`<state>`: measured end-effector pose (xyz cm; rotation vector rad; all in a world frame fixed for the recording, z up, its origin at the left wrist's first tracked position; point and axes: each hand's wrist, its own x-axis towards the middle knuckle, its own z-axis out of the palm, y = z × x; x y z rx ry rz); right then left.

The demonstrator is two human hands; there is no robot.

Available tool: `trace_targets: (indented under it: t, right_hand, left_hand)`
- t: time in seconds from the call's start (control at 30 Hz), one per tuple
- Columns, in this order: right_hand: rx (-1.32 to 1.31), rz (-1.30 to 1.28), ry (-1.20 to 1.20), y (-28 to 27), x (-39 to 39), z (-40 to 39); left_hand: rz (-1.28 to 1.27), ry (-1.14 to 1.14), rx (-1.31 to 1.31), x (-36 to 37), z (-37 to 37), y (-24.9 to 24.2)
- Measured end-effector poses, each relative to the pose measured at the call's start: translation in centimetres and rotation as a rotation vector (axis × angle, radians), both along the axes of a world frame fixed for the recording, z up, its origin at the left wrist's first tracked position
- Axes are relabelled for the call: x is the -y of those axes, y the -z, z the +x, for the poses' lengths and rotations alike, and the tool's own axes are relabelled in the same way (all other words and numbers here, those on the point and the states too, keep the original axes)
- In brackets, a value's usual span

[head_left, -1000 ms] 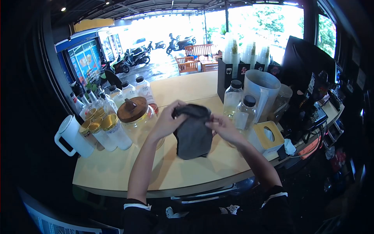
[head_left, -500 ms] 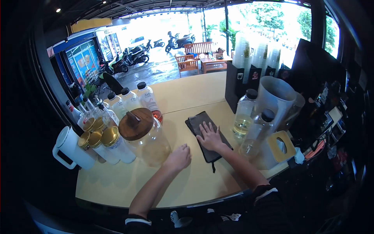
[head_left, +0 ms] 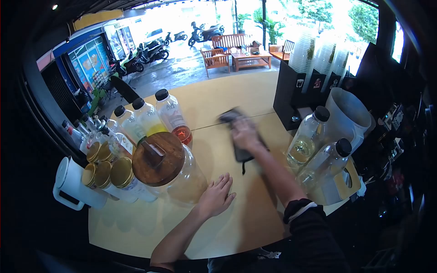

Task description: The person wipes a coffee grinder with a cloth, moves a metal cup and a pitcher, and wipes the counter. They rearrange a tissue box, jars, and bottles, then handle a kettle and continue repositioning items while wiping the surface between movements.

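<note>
My right hand [head_left: 246,135] presses down on a dark folded cloth [head_left: 242,154] at the middle of the table. Motion blurs both the fingers and the cloth's far end, so whether the fingers grip it does not show. My left hand [head_left: 218,196] rests palm down on the tabletop [head_left: 214,239], fingers stretched out and thumb apart, holding nothing. Just left of it stands a large clear jar [head_left: 193,182] with a round wooden lid [head_left: 159,159].
Gold-lidded jars [head_left: 122,172], a white pitcher [head_left: 68,182] and black-capped bottles [head_left: 172,111] crowd the left side. To the right are two clear bottles [head_left: 309,132], a tall translucent container [head_left: 348,113], a tissue box [head_left: 348,179] and a black holder [head_left: 289,93] with stacked cups.
My right hand has slid the cloth away from me, toward the table's far side. My left hand's fingers, curled before, are now stretched out. The camera view has shifted slightly.
</note>
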<state>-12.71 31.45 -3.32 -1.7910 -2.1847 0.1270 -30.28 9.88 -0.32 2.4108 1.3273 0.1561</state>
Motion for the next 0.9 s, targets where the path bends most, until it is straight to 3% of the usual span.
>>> trace_targets:
  t: [0.07, 0.17, 0.23, 0.3, 0.37, 0.47, 0.53, 0.6, 0.63, 0.7, 0.8, 0.83, 0.9]
  right_hand:
    - [0.064, -0.047, 0.478, -0.6, -1.0, 3.5]
    - [0.136, -0.117, 0.456, -0.5, -2.4, 3.1]
    - [0.082, 0.016, 0.173, 0.3, -1.2, 0.1]
    - [0.067, 0.098, -0.361, 0.1, 1.7, -2.5]
    - [-0.058, 0.117, -0.664, 0.2, 5.5, -4.0]
    - [-0.073, 0.110, -0.753, -0.8, 8.0, -0.6]
    - [-0.124, 0.175, -0.516, 0.6, 4.7, 3.0]
    - [0.077, 0.087, 0.108, 0.3, 2.6, 5.6]
    - [0.013, 0.038, 0.261, 0.0, 2.0, 5.6]
    - [0.095, 0.015, 0.299, 0.1, 1.5, 2.7]
    - [0.033, 0.175, -0.447, 0.6, 3.5, -1.9]
    - [-0.019, 0.189, -0.575, 1.0, 4.5, -3.2]
    - [-0.052, 0.148, -0.611, 0.6, 3.5, -2.7]
  left_hand:
    - [0.004, -0.001, -0.012, 0.1, 0.1, -0.1]
    - [0.007, -0.005, -0.034, 0.2, 0.1, -0.2]
    - [0.012, 0.004, -0.037, 0.0, 0.2, -0.2]
    - [0.047, 0.007, -0.038, 0.2, 0.1, 0.0]
    - [0.043, 0.015, -0.049, 0.1, 0.2, -0.2]
    - [0.072, 0.033, -0.058, 0.1, 0.0, 0.0]
    - [0.101, 0.040, -0.050, 0.2, 0.1, 0.3]
    - [0.107, 0.031, -0.047, 0.2, 0.0, 0.3]
    - [0.114, 0.034, -0.049, 0.2, 0.0, 0.2]
    - [0.104, 0.029, -0.058, 0.3, 0.1, 0.3]
    - [0.115, 0.026, -0.070, 0.2, 0.1, 0.3]
    - [0.112, 0.030, -0.073, 0.2, 0.1, 0.1]
    - [0.091, 0.031, -0.077, 0.3, 0.2, -0.2]
